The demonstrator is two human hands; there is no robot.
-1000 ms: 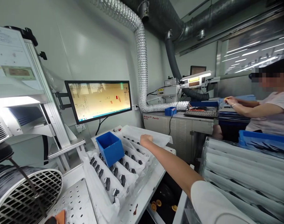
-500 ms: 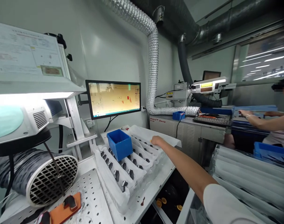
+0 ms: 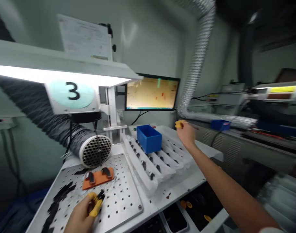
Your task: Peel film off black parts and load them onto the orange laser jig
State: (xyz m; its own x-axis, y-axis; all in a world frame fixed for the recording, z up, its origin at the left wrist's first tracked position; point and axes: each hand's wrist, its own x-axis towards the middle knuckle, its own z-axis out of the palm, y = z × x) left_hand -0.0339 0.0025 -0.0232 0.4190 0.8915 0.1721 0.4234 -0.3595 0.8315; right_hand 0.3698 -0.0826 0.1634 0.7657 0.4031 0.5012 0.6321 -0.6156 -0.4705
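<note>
My left hand point(image 3: 83, 212), blurred, is at the front of a perforated metal plate point(image 3: 123, 197). Its yellow-cotted fingers pinch a small black part point(image 3: 100, 195). Behind it lies an orange fixture point(image 3: 98, 178) carrying two black parts. My right hand point(image 3: 186, 133) is raised above the back right corner of a white-lined tray point(image 3: 173, 155), its fingers bunched, with a yellow finger cot point(image 3: 179, 124) at the tips. The tray's folded rows hold several small black parts point(image 3: 144, 165). A blue plastic bin point(image 3: 149, 139) stands in the tray.
A round grilled duct end point(image 3: 96, 151) sits behind the plate, under a lamp shelf marked 3 point(image 3: 72, 91). A monitor point(image 3: 152, 94) stands at the back. Another blue bin point(image 3: 220, 125) sits on the right-hand cabinet. Loose yellow finger cots point(image 3: 187, 204) lie in the drawer below.
The view has swung left and tilted. My left hand has come into view over the metal plate, pinching a black part. My right hand has lifted from the tray toward the back.
</note>
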